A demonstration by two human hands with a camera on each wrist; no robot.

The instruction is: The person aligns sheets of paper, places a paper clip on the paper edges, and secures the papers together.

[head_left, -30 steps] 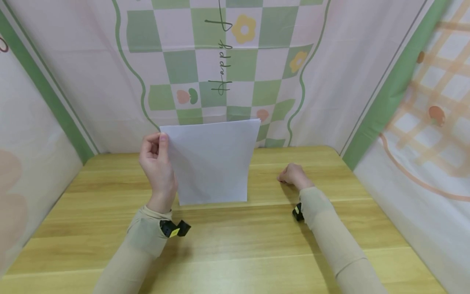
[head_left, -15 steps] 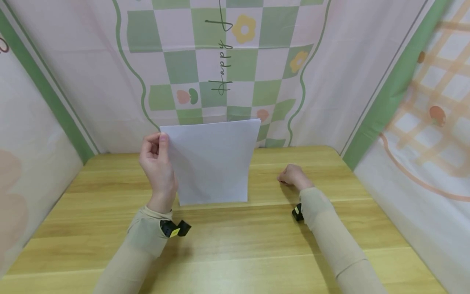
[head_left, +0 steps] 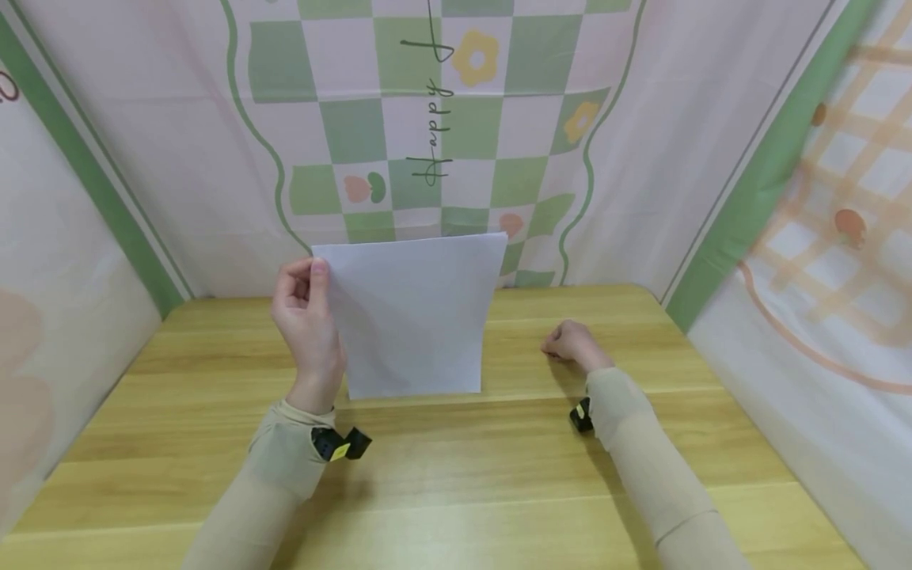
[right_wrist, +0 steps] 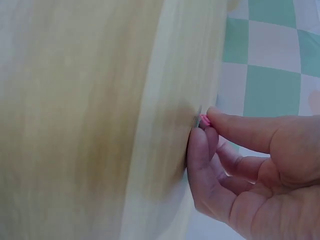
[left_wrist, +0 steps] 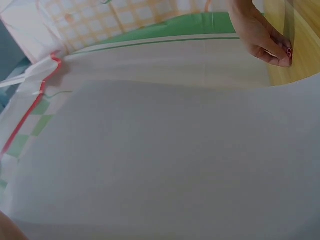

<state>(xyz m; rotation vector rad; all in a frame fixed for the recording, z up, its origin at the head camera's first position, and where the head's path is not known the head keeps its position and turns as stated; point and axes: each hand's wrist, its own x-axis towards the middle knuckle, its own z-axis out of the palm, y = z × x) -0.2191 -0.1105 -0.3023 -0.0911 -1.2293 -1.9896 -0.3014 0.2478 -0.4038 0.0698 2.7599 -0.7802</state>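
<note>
White paper (head_left: 413,317) stands raised above the table in the head view, its near face blank. My left hand (head_left: 308,321) pinches its upper left corner between thumb and fingers. Whether it is one sheet or a few stacked, I cannot tell. Low over the table to the right, my right hand (head_left: 573,342) has its fingers curled. In the right wrist view, thumb and forefinger pinch a tiny pink looped item that looks like a paper clip (right_wrist: 205,120), mostly covered by the fingertips. The paper fills much of the left wrist view, apart from the right hand.
A wood-grain table (head_left: 456,491) lies beneath both hands. Behind it hangs a green-and-white checked curtain (head_left: 349,131), with more printed cloth (head_left: 848,237) along the right side. Small black cameras (head_left: 338,445) are strapped to the wrists.
</note>
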